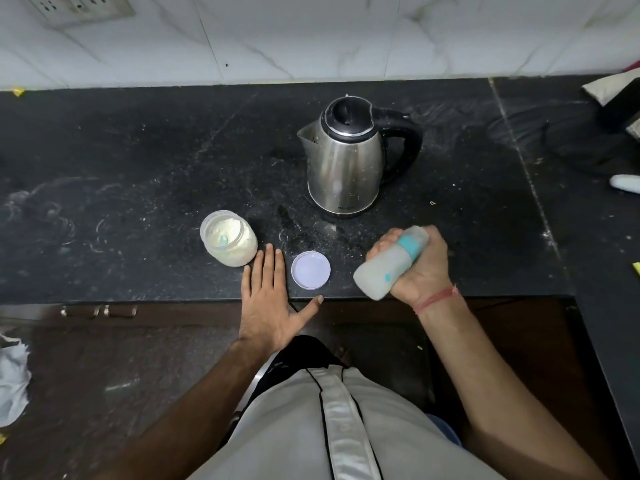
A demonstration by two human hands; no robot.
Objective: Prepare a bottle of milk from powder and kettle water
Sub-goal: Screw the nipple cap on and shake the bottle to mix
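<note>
My right hand (420,268) grips a feeding bottle (384,268) with a teal collar, tilted on its side above the counter's front edge; it looks blurred and cloudy white inside. My left hand (268,299) rests flat and open on the counter edge, fingers spread, holding nothing. Just left of its fingertips stands an open clear jar of milk powder (230,242) with a small teal scoop inside. The jar's round white lid (310,270) lies between my two hands. A steel electric kettle (346,161) with a black handle and closed lid stands behind, spout to the left.
The black stone counter (138,168) is dusted with white specks. A black cord (554,140) and a white object (625,183) lie at the far right. A tiled wall (311,36) with a socket plate (79,6) stands behind. A cloth (12,382) lies low on the left.
</note>
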